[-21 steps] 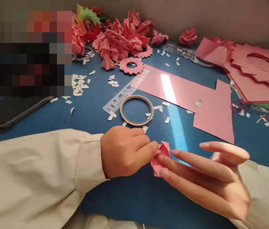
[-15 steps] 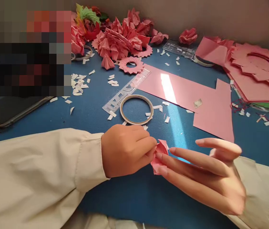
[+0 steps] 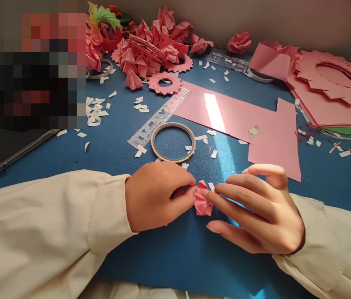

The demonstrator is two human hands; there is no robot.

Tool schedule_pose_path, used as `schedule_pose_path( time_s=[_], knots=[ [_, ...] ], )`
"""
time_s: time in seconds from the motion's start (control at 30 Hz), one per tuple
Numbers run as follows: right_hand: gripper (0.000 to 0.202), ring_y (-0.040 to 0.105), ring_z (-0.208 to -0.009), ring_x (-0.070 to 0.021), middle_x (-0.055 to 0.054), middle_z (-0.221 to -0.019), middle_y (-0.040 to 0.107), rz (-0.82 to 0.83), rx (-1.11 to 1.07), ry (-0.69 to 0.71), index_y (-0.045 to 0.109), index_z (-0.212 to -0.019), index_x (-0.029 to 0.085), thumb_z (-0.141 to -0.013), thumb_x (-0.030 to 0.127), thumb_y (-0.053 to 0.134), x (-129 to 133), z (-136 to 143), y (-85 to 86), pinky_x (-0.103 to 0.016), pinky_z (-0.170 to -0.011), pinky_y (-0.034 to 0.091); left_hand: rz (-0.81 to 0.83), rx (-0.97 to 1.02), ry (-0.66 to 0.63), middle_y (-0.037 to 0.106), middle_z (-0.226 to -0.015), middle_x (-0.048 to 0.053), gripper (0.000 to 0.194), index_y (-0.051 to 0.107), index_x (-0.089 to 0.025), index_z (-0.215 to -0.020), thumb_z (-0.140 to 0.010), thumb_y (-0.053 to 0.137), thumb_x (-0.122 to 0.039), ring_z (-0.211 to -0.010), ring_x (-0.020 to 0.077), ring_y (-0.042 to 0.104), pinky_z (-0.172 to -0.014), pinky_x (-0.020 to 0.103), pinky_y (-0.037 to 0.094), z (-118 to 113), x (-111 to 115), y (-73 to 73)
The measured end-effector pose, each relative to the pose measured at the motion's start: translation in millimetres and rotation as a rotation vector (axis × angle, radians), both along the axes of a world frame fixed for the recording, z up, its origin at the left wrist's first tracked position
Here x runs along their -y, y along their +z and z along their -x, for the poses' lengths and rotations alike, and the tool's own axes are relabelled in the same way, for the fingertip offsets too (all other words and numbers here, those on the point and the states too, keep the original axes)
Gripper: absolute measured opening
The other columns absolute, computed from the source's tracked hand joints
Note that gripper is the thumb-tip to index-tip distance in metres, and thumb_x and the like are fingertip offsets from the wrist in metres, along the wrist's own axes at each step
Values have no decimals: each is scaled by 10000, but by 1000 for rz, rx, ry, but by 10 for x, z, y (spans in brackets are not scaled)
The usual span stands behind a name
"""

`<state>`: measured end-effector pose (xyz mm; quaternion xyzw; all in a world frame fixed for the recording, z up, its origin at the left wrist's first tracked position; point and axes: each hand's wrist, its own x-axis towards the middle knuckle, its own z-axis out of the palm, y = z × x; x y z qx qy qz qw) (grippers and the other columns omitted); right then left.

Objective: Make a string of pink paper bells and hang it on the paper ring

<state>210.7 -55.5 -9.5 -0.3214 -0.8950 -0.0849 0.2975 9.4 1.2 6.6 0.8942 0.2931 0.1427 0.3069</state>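
Observation:
A small folded piece of pink paper (image 3: 204, 203) with creased, pointed facets is between my two hands, low over the blue table. My left hand (image 3: 159, 195) pinches its left edge between thumb and forefinger, the other fingers curled out of sight. From the right, my right hand (image 3: 259, 207) has its fingers spread, with one fingertip against the paper's upper face and the thumb apart below it. A roll of tape (image 3: 153, 143) lies flat just beyond my left hand. White paper scraps (image 3: 214, 154) are scattered around it.
A clear stencil ruler (image 3: 142, 135) touches a cut pink sheet (image 3: 231, 116). Folded pink paper pieces (image 3: 144, 54) are heaped at the back, beside a pink paper ring (image 3: 153, 85). Stacked pink paper (image 3: 309, 106) lies right. A dark phone (image 3: 13, 149) is at left.
My right hand has turned and its thumb has come away below the pink paper. The paper shows more of its folds. My left hand keeps its pinch; the view has shifted slightly.

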Motion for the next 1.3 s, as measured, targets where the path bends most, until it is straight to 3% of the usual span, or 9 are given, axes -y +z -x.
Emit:
schedule_pose_path(
  time_s=[0.3, 1.3],
  knots=[
    [285, 545, -684, -156, -45, -734, 653, 29, 54, 7, 645, -916, 82, -859, 344, 547, -23, 4, 14, -404, -726, 361, 85, -65, -33, 582, -600, -6, 225, 650, -145, -705, -834, 469, -182, -556, 110, 489, -554, 240, 342, 1, -54, 48],
    [305, 560, -670, -169, -55, -803, 690, 60, 83, 23, 632, -961, 85, -830, 357, 589, -44, -11, 13, -411, -718, 371, 107, -63, -58, 548, -555, -22, 225, 627, -151, -698, -836, 450, -163, -515, 98, 443, -507, 226, 323, -27, -80, 70]
  ],
)
